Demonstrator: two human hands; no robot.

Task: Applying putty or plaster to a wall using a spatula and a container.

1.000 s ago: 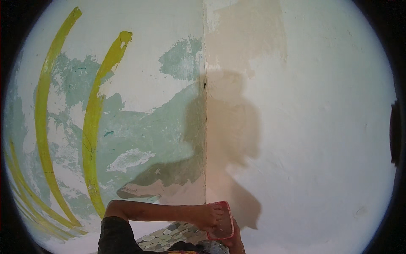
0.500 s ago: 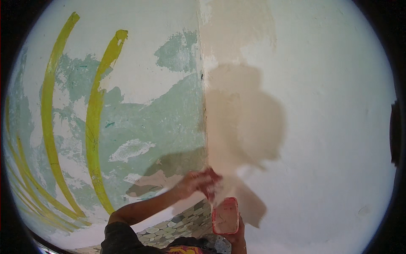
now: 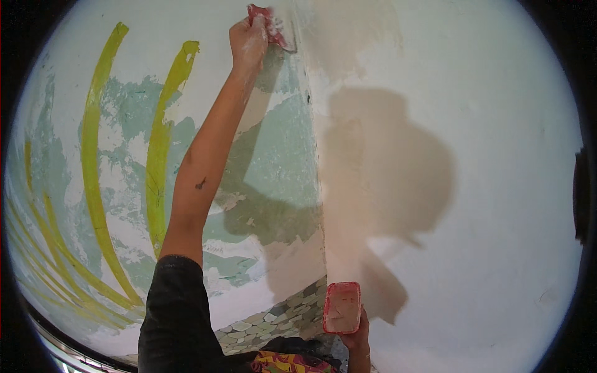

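My left hand is stretched high up the wall, its fingers closed on a red scraper smeared with white filler. The scraper's edge rests against the left wall face, close to the vertical corner line. Low in front of me, my right hand holds a red rectangular tub from beneath and its right side. Inside the tub lies beige filler paste; part of the right hand is hidden behind it.
Patches of pale green and white cover the left wall, with curved yellow stripes farther left. A beige filled strip runs down beside the corner on the white right wall. Stone-patterned flooring shows below. My shadow falls across both walls.
My left hand with the scraper has gone from just above the tub to high on the wall left of the corner. The tub stays low in my right hand.
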